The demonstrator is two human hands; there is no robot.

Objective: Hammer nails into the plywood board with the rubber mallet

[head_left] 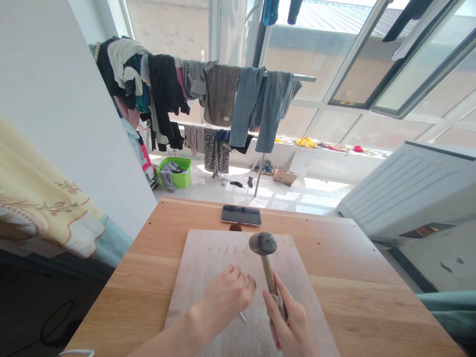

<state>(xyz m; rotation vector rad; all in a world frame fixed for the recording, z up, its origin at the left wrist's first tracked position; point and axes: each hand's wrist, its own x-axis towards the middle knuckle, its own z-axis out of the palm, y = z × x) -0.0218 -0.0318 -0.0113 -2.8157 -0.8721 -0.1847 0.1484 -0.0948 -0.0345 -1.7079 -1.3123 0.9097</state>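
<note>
My right hand [289, 317] is wrapped round the wooden handle of a mallet [263, 244] with a rounded grey head. The mallet's head is raised toward the far edge of a pale wooden board [208, 277]. A row of thin nails [235, 249] stands along that far part of the board, and the mallet head covers part of the row. Over the board's middle is my left hand [230, 290], its fingers curled closed; whatever is inside them is hidden. Just below it shows a short thin metal piece [242, 317], and I cannot tell whether the hand touches it.
The board lies on a wooden table [334, 287]. A phone [241, 215] rests near the table's far edge, beside a dark round spot. Beyond stand a rack of hanging clothes [223, 94], a green basin [178, 173] and a cardboard box [284, 177]. A curtain [52, 198] hangs at left.
</note>
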